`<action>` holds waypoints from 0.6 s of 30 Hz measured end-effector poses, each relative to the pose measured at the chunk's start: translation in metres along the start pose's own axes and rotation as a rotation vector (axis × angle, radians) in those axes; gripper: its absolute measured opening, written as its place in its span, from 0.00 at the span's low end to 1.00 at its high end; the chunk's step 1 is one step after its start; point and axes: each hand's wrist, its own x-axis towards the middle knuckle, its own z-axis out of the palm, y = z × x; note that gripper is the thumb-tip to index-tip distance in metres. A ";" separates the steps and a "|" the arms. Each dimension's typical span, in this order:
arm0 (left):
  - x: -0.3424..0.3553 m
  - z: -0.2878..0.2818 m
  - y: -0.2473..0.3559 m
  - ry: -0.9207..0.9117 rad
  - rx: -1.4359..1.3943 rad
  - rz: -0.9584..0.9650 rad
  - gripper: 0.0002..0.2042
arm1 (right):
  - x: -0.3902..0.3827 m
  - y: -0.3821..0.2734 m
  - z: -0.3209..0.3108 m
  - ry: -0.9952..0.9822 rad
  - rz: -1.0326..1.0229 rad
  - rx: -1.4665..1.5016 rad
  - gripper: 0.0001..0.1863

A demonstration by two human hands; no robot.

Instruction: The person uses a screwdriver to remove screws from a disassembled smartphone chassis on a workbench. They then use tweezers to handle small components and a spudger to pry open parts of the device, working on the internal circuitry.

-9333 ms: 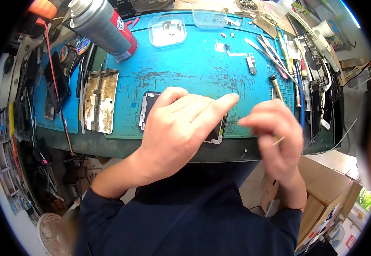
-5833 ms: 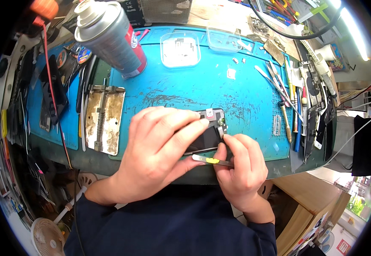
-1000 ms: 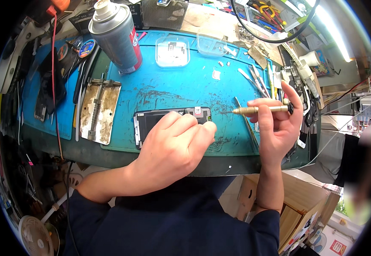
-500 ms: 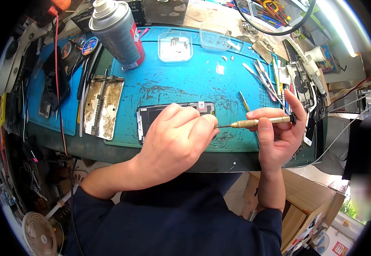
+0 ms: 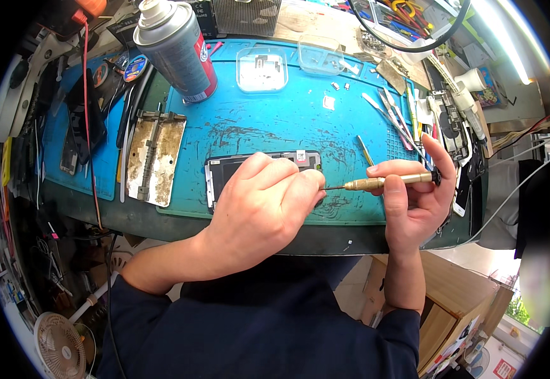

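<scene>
A gold-coloured precision screwdriver [image 5: 376, 183] lies nearly level in my right hand [image 5: 417, 202], its handle pinched between thumb and fingers. The thin shaft points left and ends at the fingertips of my left hand [image 5: 265, 202]. Those fingers are pressed together at the shaft's tip; whatever is pinched there is hidden or too small to name. Beneath my left hand, a dark phone body [image 5: 224, 172] rests on the blue-green work mat [image 5: 275, 129]. The hand covers much of the phone, while its top edge and left end show.
A spray can [image 5: 177, 57] stands at the back left, near a clear plastic box [image 5: 262, 69] of small parts. A stained metal holder [image 5: 155, 158] lies left of the phone. Tweezers [image 5: 392, 117] and other tools lie at the right; a phone [image 5: 85, 117] is far left.
The whole view has shifted very slightly to the right. Both hands and the screwdriver keep the same pose.
</scene>
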 end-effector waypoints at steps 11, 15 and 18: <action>0.000 0.001 0.000 0.010 -0.007 0.001 0.14 | 0.000 0.000 0.000 -0.002 0.001 -0.030 0.35; 0.000 0.000 0.000 0.010 -0.004 -0.001 0.14 | 0.000 0.000 -0.001 -0.003 0.011 -0.027 0.35; 0.000 0.000 0.000 0.002 -0.001 -0.004 0.14 | 0.000 -0.001 -0.001 -0.008 0.010 -0.026 0.35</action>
